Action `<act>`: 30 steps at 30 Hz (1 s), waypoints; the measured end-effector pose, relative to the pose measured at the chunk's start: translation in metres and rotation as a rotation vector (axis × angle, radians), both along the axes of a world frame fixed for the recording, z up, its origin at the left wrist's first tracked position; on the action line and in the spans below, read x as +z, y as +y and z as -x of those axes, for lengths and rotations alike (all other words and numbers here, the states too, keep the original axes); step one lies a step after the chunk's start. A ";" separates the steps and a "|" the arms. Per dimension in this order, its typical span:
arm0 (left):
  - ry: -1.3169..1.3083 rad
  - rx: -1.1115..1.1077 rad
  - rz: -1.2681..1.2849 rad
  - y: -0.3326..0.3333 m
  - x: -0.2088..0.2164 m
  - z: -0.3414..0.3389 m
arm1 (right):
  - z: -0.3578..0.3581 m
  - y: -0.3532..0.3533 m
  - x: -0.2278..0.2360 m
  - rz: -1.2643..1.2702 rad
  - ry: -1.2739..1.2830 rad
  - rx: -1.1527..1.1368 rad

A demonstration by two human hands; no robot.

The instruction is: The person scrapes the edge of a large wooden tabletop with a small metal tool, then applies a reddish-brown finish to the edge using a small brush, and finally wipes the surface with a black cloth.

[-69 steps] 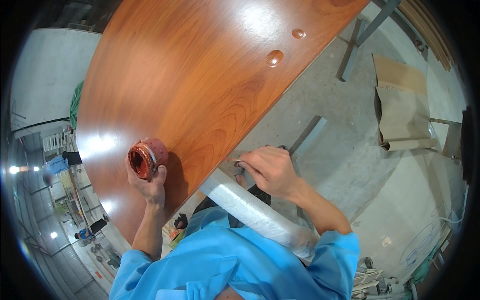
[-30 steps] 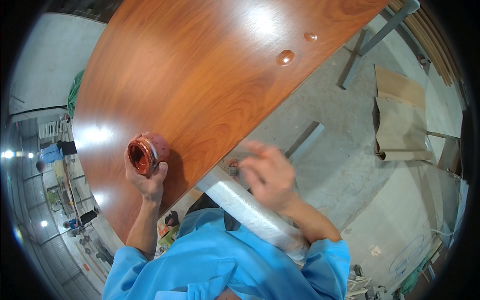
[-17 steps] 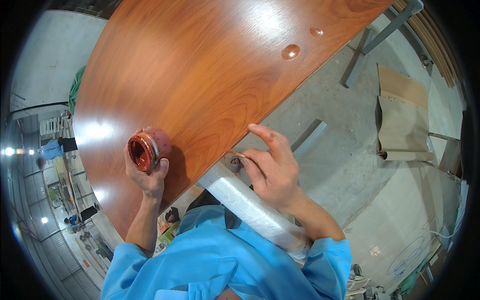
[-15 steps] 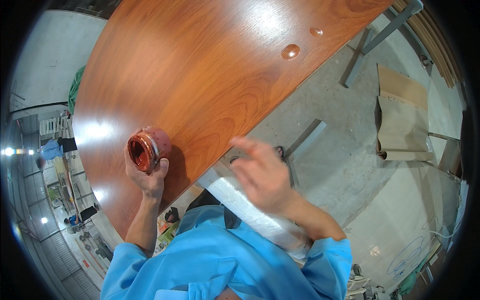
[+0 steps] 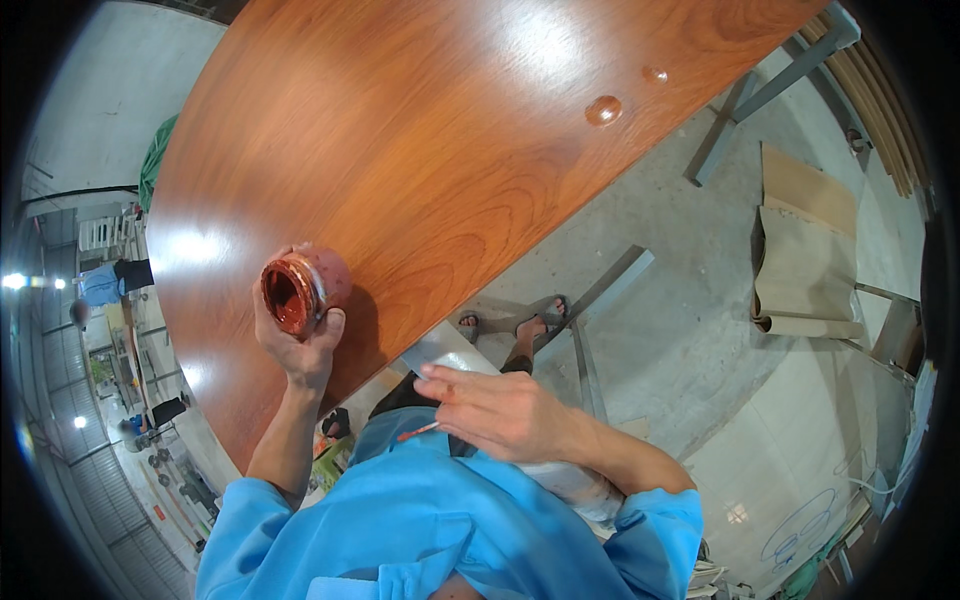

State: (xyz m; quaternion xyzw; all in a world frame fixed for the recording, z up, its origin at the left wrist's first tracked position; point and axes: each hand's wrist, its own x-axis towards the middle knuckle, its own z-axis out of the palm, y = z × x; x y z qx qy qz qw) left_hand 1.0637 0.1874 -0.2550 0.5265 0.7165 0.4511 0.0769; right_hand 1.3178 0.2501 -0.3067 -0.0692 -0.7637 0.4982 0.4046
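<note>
My left hand (image 5: 303, 357) is wrapped round a small reddish jar (image 5: 330, 272), its open mouth tipped toward me and its inside and rim coated in red-brown paint. The jar is held over the near left part of a glossy wood-grain tabletop (image 5: 400, 130). In front of my blue shirt, my right hand (image 5: 505, 412) pinches a thin brush (image 5: 420, 432) with a reddish tip, which points left. Most of its handle is hidden by the fingers. Two shiny drop-like spots, one larger (image 5: 603, 110) and one smaller (image 5: 655, 74), lie near the tabletop's right edge.
Beneath my right forearm lies a roll wrapped in clear plastic (image 5: 450, 350). Grey metal legs (image 5: 615, 285) stand on the concrete floor to the right. Farther right is brown sheeting (image 5: 808, 260). Another person (image 5: 105, 285) is in the far left background.
My right hand has drawn back from the tabletop's edge toward my body, and the brush now shows in it. My left hand still holds the jar almost where it was.
</note>
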 end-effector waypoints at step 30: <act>-0.182 -0.209 0.062 -0.034 0.025 0.016 | -0.050 -0.061 0.094 0.127 -0.284 -0.486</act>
